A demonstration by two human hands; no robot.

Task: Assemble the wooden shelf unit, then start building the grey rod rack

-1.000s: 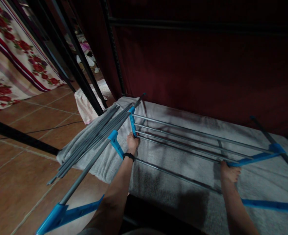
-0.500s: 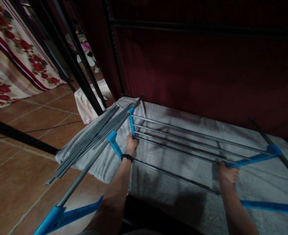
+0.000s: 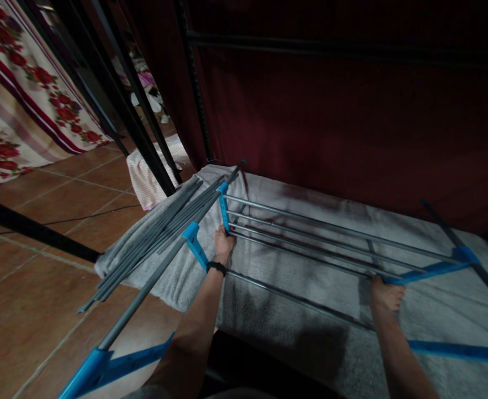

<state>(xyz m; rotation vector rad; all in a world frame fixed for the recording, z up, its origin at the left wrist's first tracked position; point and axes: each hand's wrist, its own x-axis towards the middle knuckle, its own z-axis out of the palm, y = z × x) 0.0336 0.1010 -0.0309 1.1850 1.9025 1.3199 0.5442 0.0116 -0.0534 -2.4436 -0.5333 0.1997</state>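
A shoe rack of grey metal tubes [image 3: 310, 220] with blue plastic brackets lies partly assembled on a grey blanket [image 3: 285, 343]. My left hand [image 3: 224, 242], a black band on its wrist, is closed around the lower end of the left blue bracket [image 3: 222, 208], where a crosswise tube meets it. At the opposite end, my right hand [image 3: 386, 293] grips the near end of the right blue bracket [image 3: 430, 271]. Another blue bracket [image 3: 196, 246] sits beside my left wrist on the long side tube. Fingertips of both hands are partly hidden.
Several loose grey tubes [image 3: 152, 238] lie at the blanket's left. Black metal posts [image 3: 139, 127] stand beyond them, near a striped cloth [image 3: 144, 177]. A dark red curtain [image 3: 330, 127] hangs behind the rack. Brown floor tiles [image 3: 36, 266] and a floral cloth [image 3: 31, 83] are left.
Almost nothing differs. Both hands keep their grip at the same places on the rack, and the view has shifted only very slightly.
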